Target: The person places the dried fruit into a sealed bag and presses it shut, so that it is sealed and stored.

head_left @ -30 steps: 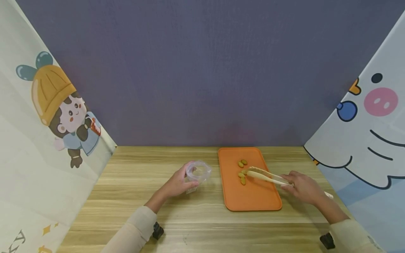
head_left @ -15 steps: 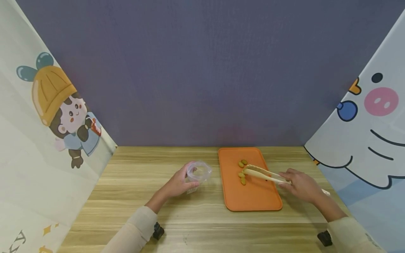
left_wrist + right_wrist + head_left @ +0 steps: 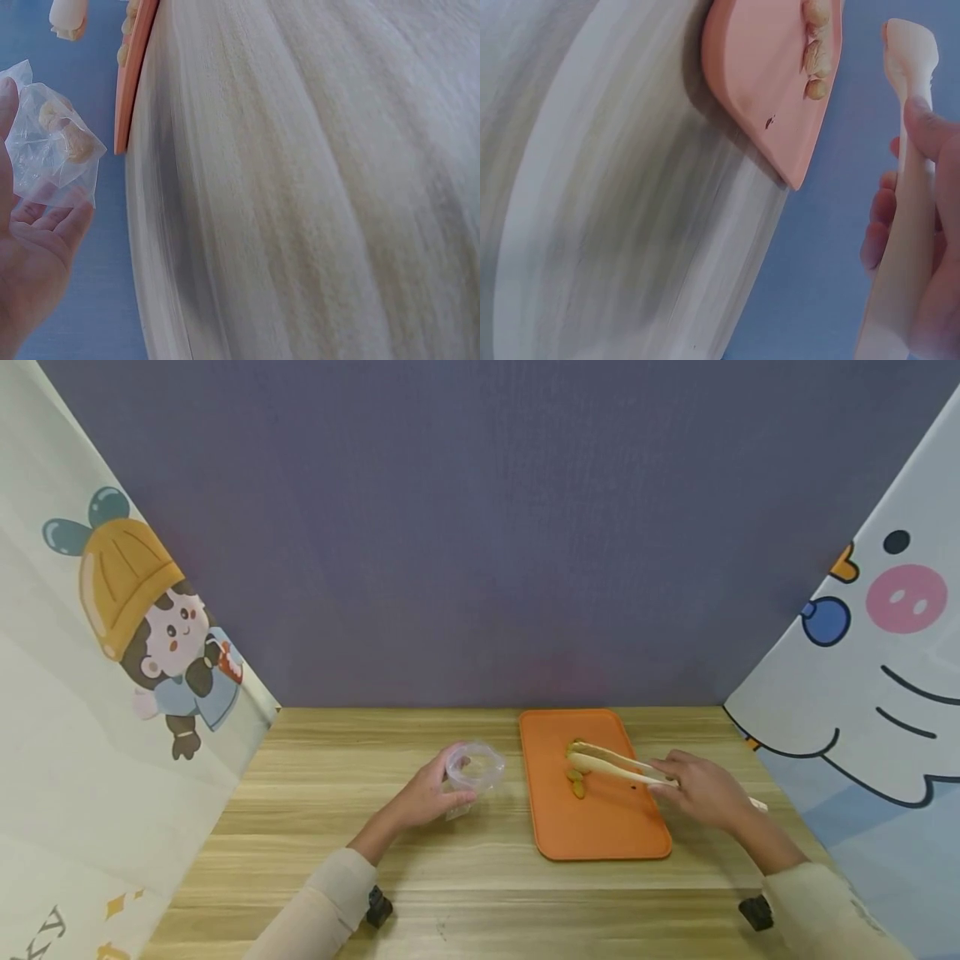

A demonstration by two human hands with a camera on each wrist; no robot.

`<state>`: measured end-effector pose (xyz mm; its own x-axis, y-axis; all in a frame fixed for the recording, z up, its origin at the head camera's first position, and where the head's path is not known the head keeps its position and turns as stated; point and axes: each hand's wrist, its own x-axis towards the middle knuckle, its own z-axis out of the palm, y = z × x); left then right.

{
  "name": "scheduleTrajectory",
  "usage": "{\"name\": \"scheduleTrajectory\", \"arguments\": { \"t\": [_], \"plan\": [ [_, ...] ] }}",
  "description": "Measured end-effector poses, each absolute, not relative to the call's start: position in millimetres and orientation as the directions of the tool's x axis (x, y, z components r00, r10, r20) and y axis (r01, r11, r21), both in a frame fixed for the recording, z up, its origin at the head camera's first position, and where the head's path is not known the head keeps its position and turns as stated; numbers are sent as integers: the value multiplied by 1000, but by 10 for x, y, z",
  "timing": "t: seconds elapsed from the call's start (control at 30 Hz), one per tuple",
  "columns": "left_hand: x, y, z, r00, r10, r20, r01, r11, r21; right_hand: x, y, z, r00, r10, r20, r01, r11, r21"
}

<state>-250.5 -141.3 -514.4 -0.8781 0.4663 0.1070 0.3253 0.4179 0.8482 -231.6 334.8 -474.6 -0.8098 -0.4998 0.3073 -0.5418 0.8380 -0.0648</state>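
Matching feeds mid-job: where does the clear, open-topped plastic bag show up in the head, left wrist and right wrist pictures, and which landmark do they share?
Head: below the middle, the clear, open-topped plastic bag held in the left hand.
Left wrist: at the left edge, upper half.
Right wrist: not in it.
Shared landmark: the orange, rectangular, plastic-looking tray, right of the bag in head, top left in left wrist, top in right wrist.

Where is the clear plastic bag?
In the head view, the clear plastic bag is held in the left grip, left of the orange tray.
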Motion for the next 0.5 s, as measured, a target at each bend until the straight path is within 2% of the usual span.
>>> {"name": "scheduleTrajectory", "arguments": {
  "t": [0.5],
  "plan": [
    [-2535, -1377, -5177, -872, 471, 130, 349, 414, 841, -2395, 3104, -4666, -802, -503, 321, -551, 831, -74]
  ]
}}
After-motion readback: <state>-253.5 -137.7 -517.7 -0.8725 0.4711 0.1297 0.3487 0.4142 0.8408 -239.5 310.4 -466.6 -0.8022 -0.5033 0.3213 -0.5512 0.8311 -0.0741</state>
